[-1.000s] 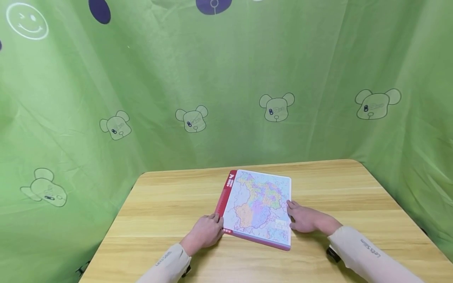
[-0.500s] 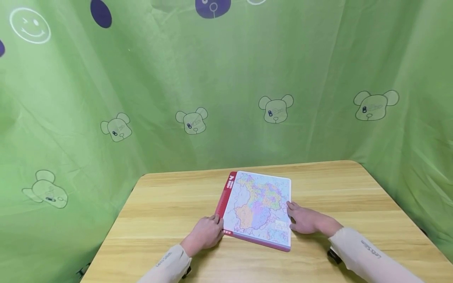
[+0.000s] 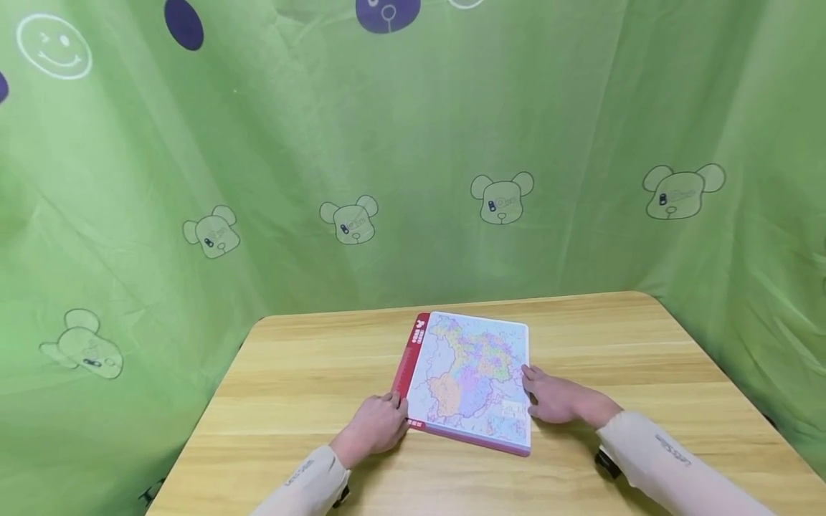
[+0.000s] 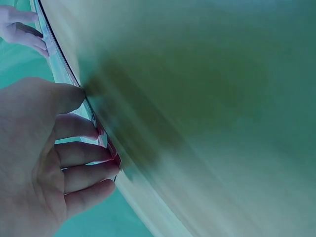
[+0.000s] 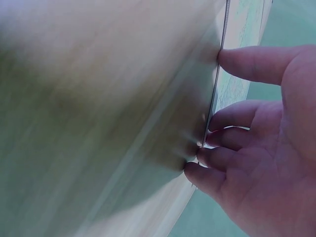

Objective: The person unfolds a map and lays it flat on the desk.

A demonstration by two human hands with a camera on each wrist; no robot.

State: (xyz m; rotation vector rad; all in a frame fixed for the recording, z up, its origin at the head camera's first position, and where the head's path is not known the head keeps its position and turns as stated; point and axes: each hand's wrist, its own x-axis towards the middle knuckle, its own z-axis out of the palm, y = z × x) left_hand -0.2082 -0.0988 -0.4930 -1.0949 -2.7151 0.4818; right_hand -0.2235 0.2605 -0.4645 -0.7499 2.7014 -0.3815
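Observation:
A flat map-printed mat [image 3: 474, 380] with a red strip down its left side lies at an angle on the wooden table in the head view. Its near edge shows a bluish and pink band; I cannot tell whether this is one mat or layers. My left hand [image 3: 374, 424] touches the near left corner. In the left wrist view its thumb and fingertips meet the edge, fingers [image 4: 84, 154] only slightly bent. My right hand [image 3: 556, 398] touches the opposite side. The right wrist view shows its fingers [image 5: 234, 116] spread along the thin edge.
The light wooden table [image 3: 290, 380] has rounded far corners. A green curtain [image 3: 413, 258] with bear-head prints hangs behind it and on both sides. Bare table surface surrounds the mat. Dark wrist devices [image 3: 608, 464] sit under the sleeves.
The head view shifts slightly. The mat's far end is a touch further left than half a second ago; both hands stay at its sides.

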